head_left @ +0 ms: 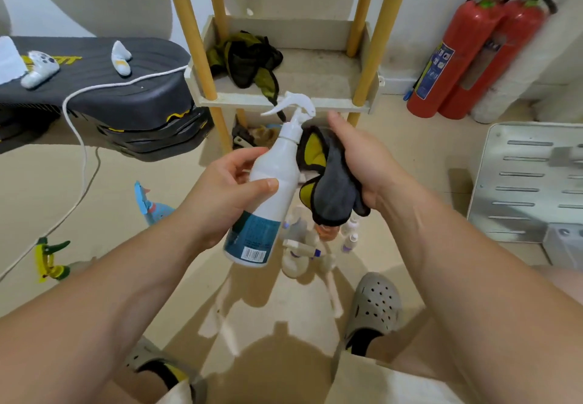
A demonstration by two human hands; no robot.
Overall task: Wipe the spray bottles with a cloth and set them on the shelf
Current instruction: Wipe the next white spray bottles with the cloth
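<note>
Presently, the main hazard is a slip: the left hand (233,189) alone carries the spray bottle (273,179), its grip closed round the smooth white mid-body with the thumb across the front and the fingers behind. Sideways pressure from wiping could twist the bottle loose. A dropped bottle would probably land among the small bottles (303,246) standing on the floor (126,198) directly below and knock them over. A second risk is the cloth (331,189) catching the trigger and releasing spray. The right hand (362,163) has its grip closed round this bunched grey-and-yellow cloth, which lies against or just beside the bottle's shoulder; actual contact cannot be confirmed. The bottle is held in the air, in front of the shelf (362,108) and below its tier. That tier is partly taken up by another cloth (249,59), which may crowd the placement. The bottle's long axis is tilted, with the labelled base low and toward the person and the spray head up and toward the shelf. The head's spout faces left.
</note>
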